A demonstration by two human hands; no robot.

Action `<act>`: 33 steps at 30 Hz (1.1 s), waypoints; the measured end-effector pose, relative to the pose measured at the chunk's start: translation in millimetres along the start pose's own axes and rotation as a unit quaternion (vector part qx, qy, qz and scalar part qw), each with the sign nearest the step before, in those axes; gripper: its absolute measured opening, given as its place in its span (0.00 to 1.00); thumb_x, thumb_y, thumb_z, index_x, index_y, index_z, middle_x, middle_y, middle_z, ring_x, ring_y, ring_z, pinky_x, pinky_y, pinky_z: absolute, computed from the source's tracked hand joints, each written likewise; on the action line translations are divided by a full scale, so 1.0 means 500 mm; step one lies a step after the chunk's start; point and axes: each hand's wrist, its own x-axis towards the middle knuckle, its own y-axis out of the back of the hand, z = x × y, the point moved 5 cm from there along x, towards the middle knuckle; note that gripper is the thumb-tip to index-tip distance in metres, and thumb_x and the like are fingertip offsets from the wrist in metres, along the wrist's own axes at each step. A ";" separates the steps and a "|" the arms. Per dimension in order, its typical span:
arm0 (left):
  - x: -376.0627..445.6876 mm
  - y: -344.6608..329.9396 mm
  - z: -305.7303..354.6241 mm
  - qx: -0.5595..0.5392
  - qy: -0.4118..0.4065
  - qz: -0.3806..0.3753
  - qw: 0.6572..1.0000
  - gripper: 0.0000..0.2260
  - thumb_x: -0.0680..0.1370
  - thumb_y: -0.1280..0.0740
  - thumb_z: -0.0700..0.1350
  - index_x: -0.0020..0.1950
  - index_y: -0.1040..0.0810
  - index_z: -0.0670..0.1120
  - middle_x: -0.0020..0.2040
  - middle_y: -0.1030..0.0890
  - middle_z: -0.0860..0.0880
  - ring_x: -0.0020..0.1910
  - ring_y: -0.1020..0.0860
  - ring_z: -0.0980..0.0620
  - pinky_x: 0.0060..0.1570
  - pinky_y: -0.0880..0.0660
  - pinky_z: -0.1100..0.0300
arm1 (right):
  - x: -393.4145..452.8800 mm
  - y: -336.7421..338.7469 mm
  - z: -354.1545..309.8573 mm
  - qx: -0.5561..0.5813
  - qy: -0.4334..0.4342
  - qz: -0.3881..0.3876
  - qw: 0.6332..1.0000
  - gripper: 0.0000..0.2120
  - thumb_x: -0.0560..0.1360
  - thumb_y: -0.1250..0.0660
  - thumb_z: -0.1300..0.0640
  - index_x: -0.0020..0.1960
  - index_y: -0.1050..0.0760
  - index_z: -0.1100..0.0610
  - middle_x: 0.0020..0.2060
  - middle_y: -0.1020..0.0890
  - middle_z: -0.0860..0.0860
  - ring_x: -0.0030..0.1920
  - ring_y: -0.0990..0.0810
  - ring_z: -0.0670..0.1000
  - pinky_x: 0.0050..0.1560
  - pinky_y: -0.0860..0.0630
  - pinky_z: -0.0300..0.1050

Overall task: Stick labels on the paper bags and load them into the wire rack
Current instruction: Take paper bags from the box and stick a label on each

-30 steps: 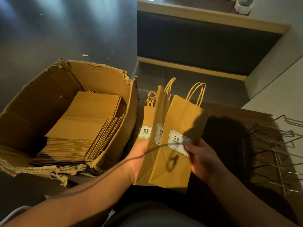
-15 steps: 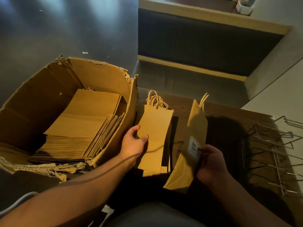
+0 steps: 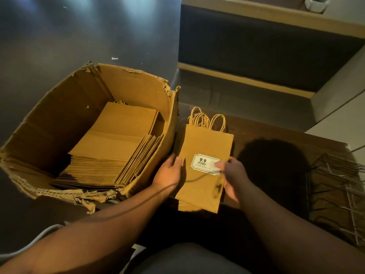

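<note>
A brown paper bag [image 3: 205, 143] with a white "9.9" label [image 3: 204, 164] lies flat on top of a small pile of handled bags on the wooden table [image 3: 262, 128]. My left hand [image 3: 169, 174] touches the pile's left edge with fairly straight fingers. My right hand [image 3: 234, 176] grips the top bag's right edge, its thumb lying on the label's right end. The wire rack [image 3: 335, 186] stands at the table's right side, a hand's width beyond my right hand.
A torn cardboard box [image 3: 138, 86] left of the pile holds a stack of flat unlabelled bags [image 3: 110, 153]. A dark padded bench [image 3: 246, 99] runs behind the table. A white cable [image 3: 29, 242] lies at the lower left.
My right hand has brought the labelled bag from upright at the right down flat onto the pile. My left hand slid from the pile's top to its left edge.
</note>
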 end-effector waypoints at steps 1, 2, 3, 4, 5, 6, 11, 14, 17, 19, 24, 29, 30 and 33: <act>0.004 -0.001 -0.004 0.020 0.007 -0.004 1.000 0.24 0.84 0.43 0.53 0.80 0.38 0.47 0.77 0.33 0.47 0.77 0.36 0.49 0.75 0.42 0.58 | 0.009 -0.011 0.000 -0.008 0.004 -0.017 1.000 0.21 0.77 0.35 0.68 0.69 0.29 0.58 0.56 0.18 0.58 0.52 0.16 0.57 0.52 0.19 0.54; 0.007 -0.003 -0.007 0.039 0.011 -0.010 0.999 0.26 0.84 0.43 0.54 0.80 0.40 0.47 0.78 0.33 0.47 0.77 0.36 0.48 0.75 0.42 0.57 | 0.016 -0.019 0.000 -0.014 0.009 -0.026 1.000 0.25 0.77 0.34 0.67 0.72 0.32 0.57 0.60 0.20 0.58 0.55 0.18 0.57 0.51 0.20 0.51; 0.012 -0.007 -0.013 0.054 0.015 -0.017 0.998 0.27 0.84 0.42 0.54 0.81 0.41 0.47 0.77 0.33 0.46 0.77 0.36 0.47 0.75 0.41 0.57 | 0.021 -0.023 -0.001 -0.021 0.014 -0.024 0.999 0.28 0.77 0.34 0.67 0.75 0.35 0.56 0.65 0.22 0.58 0.59 0.19 0.57 0.49 0.21 0.47; 0.015 -0.010 -0.019 0.066 0.016 -0.026 0.997 0.28 0.83 0.40 0.54 0.81 0.42 0.47 0.77 0.32 0.46 0.76 0.35 0.46 0.75 0.40 0.56 | 0.024 -0.025 -0.001 -0.032 0.018 -0.016 0.999 0.30 0.77 0.33 0.66 0.76 0.37 0.55 0.68 0.26 0.58 0.62 0.22 0.57 0.50 0.23 0.45; 0.019 -0.012 -0.026 0.075 0.019 -0.033 0.996 0.29 0.83 0.39 0.53 0.81 0.44 0.47 0.76 0.31 0.45 0.75 0.34 0.45 0.75 0.39 0.56 | 0.030 -0.024 0.002 -0.047 0.019 -0.004 0.999 0.31 0.78 0.33 0.65 0.77 0.39 0.54 0.71 0.29 0.58 0.66 0.25 0.57 0.53 0.26 0.46; 0.021 -0.013 -0.033 0.076 0.025 -0.036 0.996 0.31 0.82 0.37 0.53 0.82 0.46 0.47 0.76 0.31 0.45 0.75 0.33 0.44 0.75 0.39 0.55 | 0.037 -0.020 0.010 -0.071 0.016 0.006 0.997 0.32 0.78 0.33 0.64 0.78 0.40 0.52 0.73 0.31 0.57 0.69 0.28 0.58 0.58 0.27 0.49; 0.034 -0.014 -0.070 0.070 0.079 -0.039 0.994 0.39 0.80 0.33 0.56 0.82 0.52 0.46 0.77 0.33 0.44 0.76 0.35 0.42 0.74 0.40 0.53 | 0.067 -0.011 0.074 -0.148 -0.052 -0.021 0.987 0.35 0.75 0.29 0.50 0.78 0.41 0.48 0.72 0.30 0.55 0.68 0.28 0.58 0.68 0.31 0.62; 0.045 -0.025 -0.088 0.023 0.097 -0.058 0.993 0.42 0.76 0.27 0.56 0.81 0.46 0.46 0.74 0.29 0.45 0.72 0.30 0.44 0.72 0.34 0.52 | 0.087 -0.014 0.100 -0.125 -0.083 -0.028 0.988 0.40 0.72 0.26 0.47 0.77 0.43 0.49 0.68 0.25 0.55 0.66 0.25 0.58 0.66 0.28 0.63; 0.058 -0.029 -0.097 0.013 0.100 -0.072 0.992 0.40 0.73 0.24 0.54 0.79 0.40 0.45 0.70 0.24 0.46 0.68 0.25 0.46 0.67 0.30 0.56 | 0.103 -0.024 0.110 -0.100 -0.077 -0.046 0.991 0.34 0.69 0.23 0.49 0.71 0.32 0.52 0.59 0.18 0.52 0.58 0.19 0.55 0.62 0.24 0.61; 0.064 -0.036 -0.097 0.004 0.089 -0.078 0.993 0.36 0.74 0.24 0.52 0.76 0.35 0.45 0.66 0.21 0.47 0.62 0.23 0.49 0.62 0.29 0.58 | 0.111 -0.026 0.117 -0.100 -0.065 -0.051 0.992 0.27 0.70 0.23 0.52 0.66 0.26 0.53 0.54 0.15 0.51 0.54 0.17 0.54 0.60 0.22 0.58; 0.051 -0.076 -0.076 -0.018 0.067 -0.106 0.992 0.19 0.79 0.31 0.43 0.69 0.29 0.53 0.60 0.20 0.56 0.58 0.24 0.56 0.59 0.31 0.64 | 0.117 -0.002 0.119 -0.103 -0.060 -0.043 0.992 0.18 0.73 0.26 0.59 0.62 0.22 0.55 0.52 0.15 0.51 0.53 0.17 0.52 0.62 0.23 0.53; 0.058 -0.114 -0.063 -0.008 0.083 -0.155 0.984 0.22 0.77 0.30 0.46 0.69 0.31 0.58 0.56 0.20 0.58 0.56 0.23 0.57 0.60 0.29 0.61 | 0.122 0.046 0.123 -0.078 -0.105 -0.060 0.990 0.19 0.75 0.29 0.61 0.66 0.24 0.56 0.57 0.16 0.55 0.55 0.17 0.56 0.60 0.23 0.55; 0.056 -0.126 -0.065 -0.019 0.090 -0.165 0.982 0.27 0.75 0.28 0.46 0.72 0.32 0.58 0.59 0.20 0.56 0.59 0.23 0.55 0.64 0.27 0.57 | 0.124 0.058 0.121 -0.084 -0.105 -0.058 0.989 0.21 0.76 0.30 0.60 0.68 0.26 0.57 0.60 0.18 0.57 0.55 0.18 0.57 0.56 0.24 0.50; 0.049 -0.169 -0.088 -0.076 0.126 -0.184 0.972 0.31 0.74 0.24 0.41 0.74 0.33 0.50 0.61 0.20 0.53 0.58 0.20 0.52 0.58 0.21 0.55 | 0.117 0.106 0.120 -0.094 -0.136 -0.051 0.985 0.20 0.79 0.33 0.62 0.70 0.28 0.62 0.64 0.23 0.62 0.48 0.19 0.58 0.43 0.27 0.45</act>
